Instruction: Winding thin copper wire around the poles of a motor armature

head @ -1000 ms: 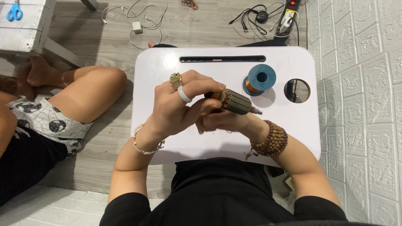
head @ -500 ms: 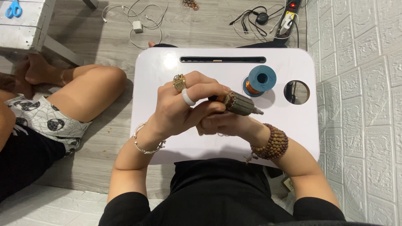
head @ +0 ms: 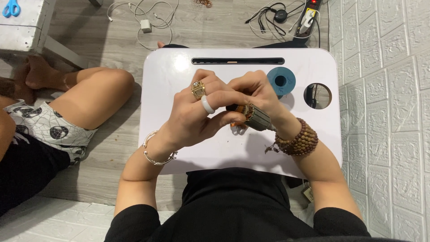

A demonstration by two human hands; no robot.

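Note:
Both my hands are over a small white lap table (head: pixel 179 80). My left hand (head: pixel 197 114), with a gold ring and a white ring, wraps around one end of a motor armature (head: pixel 255 117), a grey ribbed metal core with copper windings. My right hand (head: pixel 255 89), with a wooden bead bracelet on the wrist, curls over the armature from above, its fingers at the copper end. A blue spool (head: pixel 281 80) of wire lies on the table just behind my right hand.
The table has a long slot (head: pixel 237 61) near its far edge and a round cup hole (head: pixel 317 96) at the right. Another person's bare leg (head: pixel 89 96) rests on the floor at the left. Cables and a charger (head: pixel 145 25) lie beyond, a white brick wall (head: pixel 385 112) stands to the right.
My right hand has come up from under the armature and now curls over its top. The armature has turned, its shaft end now pointing down toward my right wrist.

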